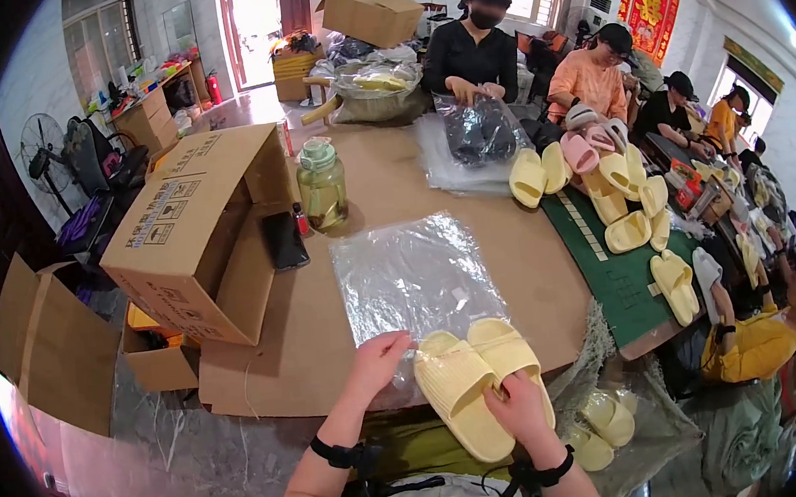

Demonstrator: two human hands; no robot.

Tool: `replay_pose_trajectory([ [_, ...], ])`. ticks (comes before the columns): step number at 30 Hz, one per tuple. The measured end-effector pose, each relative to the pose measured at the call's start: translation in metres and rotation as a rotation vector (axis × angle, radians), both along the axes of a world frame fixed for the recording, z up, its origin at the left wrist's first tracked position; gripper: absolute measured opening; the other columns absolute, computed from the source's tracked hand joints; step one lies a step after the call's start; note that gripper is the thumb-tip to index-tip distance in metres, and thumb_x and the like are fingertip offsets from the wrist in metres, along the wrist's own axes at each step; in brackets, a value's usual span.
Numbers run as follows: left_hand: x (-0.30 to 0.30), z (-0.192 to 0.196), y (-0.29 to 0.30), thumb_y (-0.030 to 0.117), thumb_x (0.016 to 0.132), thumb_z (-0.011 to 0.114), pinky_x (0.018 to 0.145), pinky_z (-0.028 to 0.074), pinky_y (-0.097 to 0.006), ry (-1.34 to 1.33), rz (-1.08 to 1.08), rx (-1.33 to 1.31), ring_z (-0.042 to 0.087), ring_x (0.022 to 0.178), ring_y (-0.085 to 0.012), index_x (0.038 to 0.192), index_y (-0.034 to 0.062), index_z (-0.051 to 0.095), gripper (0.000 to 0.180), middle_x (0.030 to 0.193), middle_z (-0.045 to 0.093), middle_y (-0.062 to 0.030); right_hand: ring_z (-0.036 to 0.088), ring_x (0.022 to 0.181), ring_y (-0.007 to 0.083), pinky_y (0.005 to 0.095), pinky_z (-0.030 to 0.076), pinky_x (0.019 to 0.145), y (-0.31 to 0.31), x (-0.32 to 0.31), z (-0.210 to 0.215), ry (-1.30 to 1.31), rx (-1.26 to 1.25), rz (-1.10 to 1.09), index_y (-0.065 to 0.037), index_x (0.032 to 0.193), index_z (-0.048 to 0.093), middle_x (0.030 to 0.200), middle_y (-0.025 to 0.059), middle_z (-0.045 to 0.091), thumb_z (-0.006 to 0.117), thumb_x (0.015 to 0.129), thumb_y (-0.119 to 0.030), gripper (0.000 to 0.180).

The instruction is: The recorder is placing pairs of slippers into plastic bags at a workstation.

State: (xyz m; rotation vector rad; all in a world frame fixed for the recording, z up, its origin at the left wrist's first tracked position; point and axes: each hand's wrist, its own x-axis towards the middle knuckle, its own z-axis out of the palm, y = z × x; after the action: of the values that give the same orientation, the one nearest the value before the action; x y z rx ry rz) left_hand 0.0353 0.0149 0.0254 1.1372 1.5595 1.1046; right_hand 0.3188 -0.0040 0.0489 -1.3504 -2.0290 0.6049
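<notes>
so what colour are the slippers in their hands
Pale yellow slippers, seen best in the head view.
</notes>
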Motion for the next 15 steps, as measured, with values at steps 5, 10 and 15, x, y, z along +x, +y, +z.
replay_pose_trajectory([
  [5,0.008,0.017,-0.012,0.038,0.089,0.071,0.108,0.042,-0.043,0.487,-0.143,0.28,0.058,0.125,-0.0328,0.121,0.0091,0.072,0.043,0.136,0.063,-0.0142,0.061,0.069,0.0368,0.0457,0.048,0.058,0.01,-0.013,-0.014,0.022,0.004,-0.003,0.001,0.079,0.06,0.085,0.0192,0.059,0.075,0.085,-0.02,0.026],
  [10,0.02,0.033,-0.017,0.051,0.08,0.076,0.119,0.028,-0.051,0.78,-0.471,0.568,0.043,0.139,-0.0393,0.14,0.0108,0.057,0.075,0.147,0.053,-0.0162,0.061,0.069,0.039,0.0474,0.049,0.059,0.012,-0.024,-0.009,-0.019,-0.013,0.032,0.001,0.078,0.059,0.084,0.0193,0.058,0.076,0.084,-0.021,0.028],
  [15,0.039,0.022,-0.021,0.023,0.093,0.066,0.101,0.052,-0.038,0.772,-0.479,0.563,0.056,0.131,-0.0276,0.139,0.0137,0.058,0.047,0.145,0.057,-0.0085,0.061,0.069,0.0405,0.0486,0.049,0.06,0.019,-0.022,-0.025,-0.006,-0.006,-0.01,0.001,0.078,0.059,0.084,0.0196,0.059,0.075,0.085,-0.021,0.029],
])
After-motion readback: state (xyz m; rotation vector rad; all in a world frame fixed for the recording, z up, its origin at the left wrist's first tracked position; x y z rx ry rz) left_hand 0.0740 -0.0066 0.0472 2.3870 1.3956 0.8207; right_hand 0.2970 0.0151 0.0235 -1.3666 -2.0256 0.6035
